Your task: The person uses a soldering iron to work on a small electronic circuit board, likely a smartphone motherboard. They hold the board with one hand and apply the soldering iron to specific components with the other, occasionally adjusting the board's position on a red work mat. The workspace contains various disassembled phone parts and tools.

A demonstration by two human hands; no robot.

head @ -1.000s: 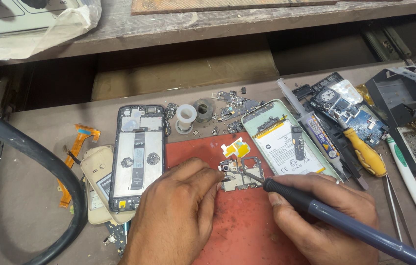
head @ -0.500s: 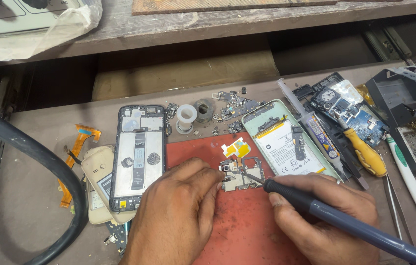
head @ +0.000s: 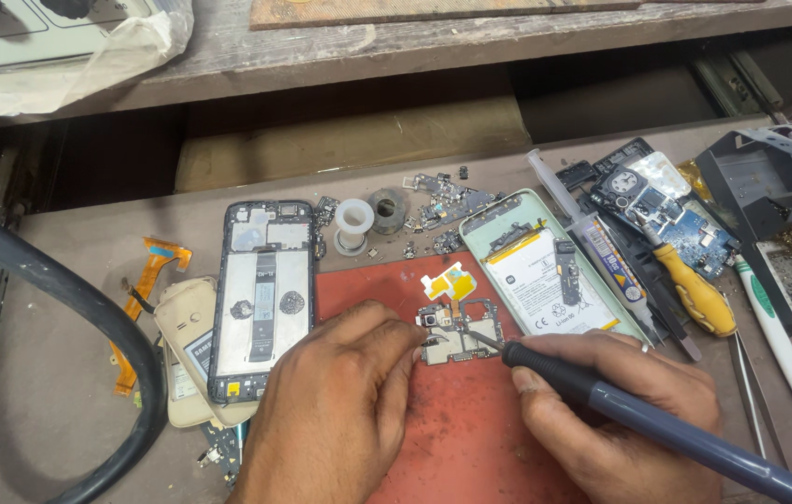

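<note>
**Soldering iron tip on a small phone board**

The left hand point(head: 340, 401) lies knuckles-up on the red work mat point(head: 452, 439), its fingers curled and the fingertips point(head: 412, 347) pressed against the left edge of a small circuit board point(head: 456, 334), pinning it to the mat. The right hand point(head: 615, 415) is closed around the dark grey handle of a soldering iron point(head: 657, 420), held like a pen; the handle runs off toward the lower right corner, and the thin metal tip touches the board near its middle (whether thumb and forefinger meet under the handle cannot be told). The board sits near the upper middle of the mat, between the two hands, with a yellow flex piece point(head: 452, 283) just above it.

To the left of the mat lies an opened black phone frame point(head: 263, 299), resting partly on a beige phone back point(head: 186, 355). An orange ribbon cable point(head: 148, 280) lies further left, and a thick black cable point(head: 69, 308) curves across that side of the bench. Just right of the mat lies a pale green phone shell with a white battery point(head: 545, 280). Beyond it are a syringe point(head: 592, 233), a yellow-handled screwdriver point(head: 694, 294), a blue circuit board point(head: 685, 229) and a white-and-green tool point(head: 783, 341). A small solder spool point(head: 355, 222) stands above the mat among loose parts.
</note>
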